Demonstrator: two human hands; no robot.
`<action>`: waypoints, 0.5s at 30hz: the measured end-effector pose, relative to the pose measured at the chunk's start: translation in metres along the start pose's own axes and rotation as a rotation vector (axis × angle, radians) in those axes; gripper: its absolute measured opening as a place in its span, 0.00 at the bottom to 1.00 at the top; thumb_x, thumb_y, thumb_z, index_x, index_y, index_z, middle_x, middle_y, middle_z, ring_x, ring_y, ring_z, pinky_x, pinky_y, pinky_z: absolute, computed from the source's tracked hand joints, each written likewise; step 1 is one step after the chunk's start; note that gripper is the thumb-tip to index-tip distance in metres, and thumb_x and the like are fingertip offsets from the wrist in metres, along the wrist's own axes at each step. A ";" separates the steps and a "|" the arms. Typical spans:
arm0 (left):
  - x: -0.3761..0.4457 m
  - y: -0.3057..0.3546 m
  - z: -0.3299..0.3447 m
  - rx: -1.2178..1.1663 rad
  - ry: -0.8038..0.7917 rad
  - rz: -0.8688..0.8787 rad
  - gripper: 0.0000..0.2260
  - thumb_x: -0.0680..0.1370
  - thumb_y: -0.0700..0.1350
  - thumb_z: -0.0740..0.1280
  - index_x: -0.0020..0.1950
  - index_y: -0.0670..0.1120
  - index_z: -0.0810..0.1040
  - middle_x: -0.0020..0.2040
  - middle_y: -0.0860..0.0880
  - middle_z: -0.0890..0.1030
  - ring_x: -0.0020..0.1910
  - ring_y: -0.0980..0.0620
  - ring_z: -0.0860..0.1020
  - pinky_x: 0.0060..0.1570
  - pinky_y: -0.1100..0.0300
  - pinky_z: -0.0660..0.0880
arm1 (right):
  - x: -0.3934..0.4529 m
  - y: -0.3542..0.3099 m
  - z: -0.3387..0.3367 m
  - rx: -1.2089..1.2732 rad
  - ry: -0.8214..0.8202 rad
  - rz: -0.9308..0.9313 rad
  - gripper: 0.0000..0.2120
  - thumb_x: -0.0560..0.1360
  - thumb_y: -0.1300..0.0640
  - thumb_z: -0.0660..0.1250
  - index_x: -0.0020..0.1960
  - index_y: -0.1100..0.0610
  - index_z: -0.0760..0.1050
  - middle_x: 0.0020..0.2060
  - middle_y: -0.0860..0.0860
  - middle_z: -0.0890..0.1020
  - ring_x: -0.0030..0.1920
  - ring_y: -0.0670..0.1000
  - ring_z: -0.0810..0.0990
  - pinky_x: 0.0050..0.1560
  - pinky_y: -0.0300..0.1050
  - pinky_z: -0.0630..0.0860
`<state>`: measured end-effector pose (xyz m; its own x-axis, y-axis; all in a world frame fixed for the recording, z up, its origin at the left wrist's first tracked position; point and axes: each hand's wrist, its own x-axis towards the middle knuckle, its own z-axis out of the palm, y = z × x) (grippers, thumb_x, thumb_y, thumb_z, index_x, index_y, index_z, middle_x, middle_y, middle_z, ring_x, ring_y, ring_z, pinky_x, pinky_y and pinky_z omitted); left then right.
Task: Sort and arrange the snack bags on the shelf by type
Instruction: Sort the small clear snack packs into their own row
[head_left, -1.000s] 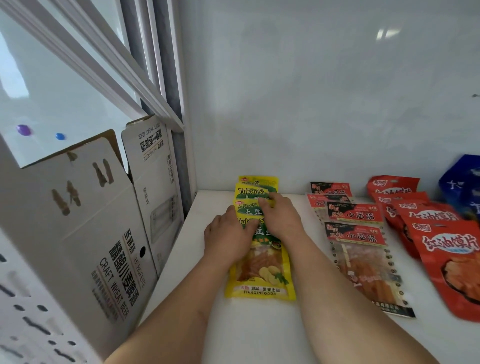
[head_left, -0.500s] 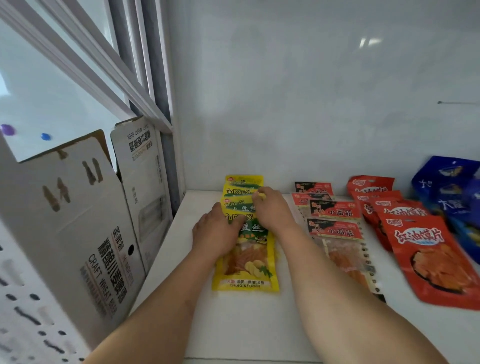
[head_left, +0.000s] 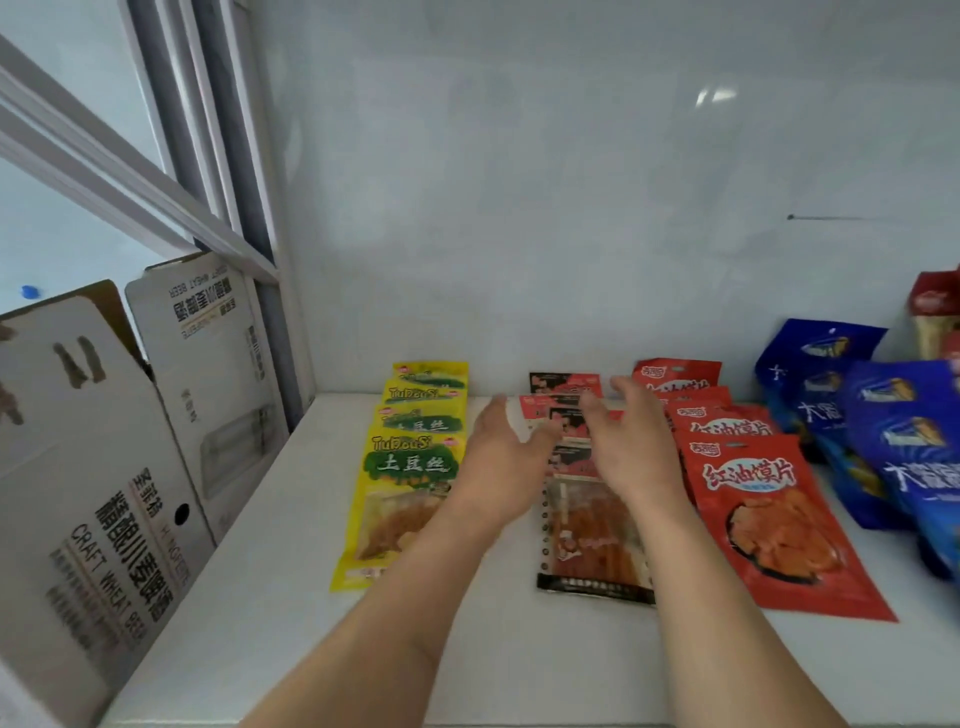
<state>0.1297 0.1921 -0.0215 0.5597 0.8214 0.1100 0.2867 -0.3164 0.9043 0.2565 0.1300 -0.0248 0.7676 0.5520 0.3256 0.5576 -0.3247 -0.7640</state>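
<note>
A: Progress looks good: 4 yellow bags (head_left: 410, 462) lie in 1 overlapped column on the shelf (head_left: 291, 597), well to 9 o'clock of both hands.

B: And the hands?

A: The left hand (head_left: 506, 452) and right hand (head_left: 626, 441) hover with fingers spread, gripping nothing, over the black-and-red bags (head_left: 587, 540) at centre.

B: What is left?

A: Probably squaring that column. The red bags (head_left: 763, 514) at 3 o'clock are lined up; the blue bags (head_left: 893, 441) beyond look looser.
</note>
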 end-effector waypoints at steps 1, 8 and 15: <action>0.000 0.005 0.009 -0.027 -0.019 -0.045 0.25 0.83 0.53 0.64 0.78 0.46 0.64 0.75 0.47 0.70 0.71 0.52 0.70 0.63 0.61 0.66 | 0.000 0.007 -0.002 0.000 -0.012 0.014 0.26 0.82 0.44 0.61 0.75 0.54 0.66 0.73 0.54 0.70 0.73 0.55 0.68 0.72 0.53 0.65; 0.026 0.002 0.042 0.096 -0.047 -0.216 0.31 0.83 0.62 0.57 0.79 0.42 0.61 0.76 0.40 0.69 0.75 0.40 0.67 0.72 0.49 0.66 | 0.004 0.032 0.002 0.013 -0.104 0.106 0.27 0.77 0.36 0.58 0.72 0.47 0.67 0.67 0.51 0.73 0.68 0.56 0.73 0.68 0.61 0.71; 0.044 -0.001 0.055 0.098 -0.069 -0.144 0.38 0.77 0.72 0.48 0.78 0.49 0.66 0.75 0.45 0.72 0.73 0.43 0.70 0.73 0.44 0.66 | 0.020 0.040 0.007 0.083 -0.169 0.113 0.18 0.81 0.43 0.58 0.67 0.50 0.71 0.61 0.50 0.77 0.63 0.53 0.75 0.65 0.58 0.73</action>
<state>0.1965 0.2025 -0.0403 0.5583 0.8281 -0.0498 0.4403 -0.2449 0.8638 0.2919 0.1329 -0.0527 0.7562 0.6385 0.1427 0.4375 -0.3312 -0.8360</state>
